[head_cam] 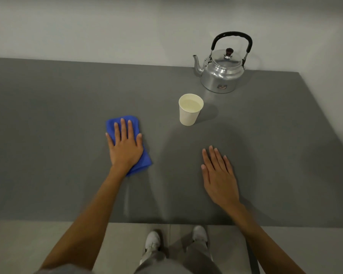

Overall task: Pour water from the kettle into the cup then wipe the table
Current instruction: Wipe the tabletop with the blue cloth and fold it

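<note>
A silver kettle [222, 73] with a black handle stands upright at the back right of the grey table [48, 115], spout pointing left. In front of it a white paper cup [190, 109] stands upright with liquid inside. My left hand [126, 144] lies flat, fingers spread, pressing on a folded blue cloth [145, 162] left of the cup. My right hand [219, 176] rests flat on the bare table, holding nothing, below and right of the cup.
A faint wet streak [126, 200] runs along the table below the cloth, toward the near edge. The table's right edge slants at the far right. A pale wall sits behind the table. My shoes [152, 241] show on the floor beneath the near edge.
</note>
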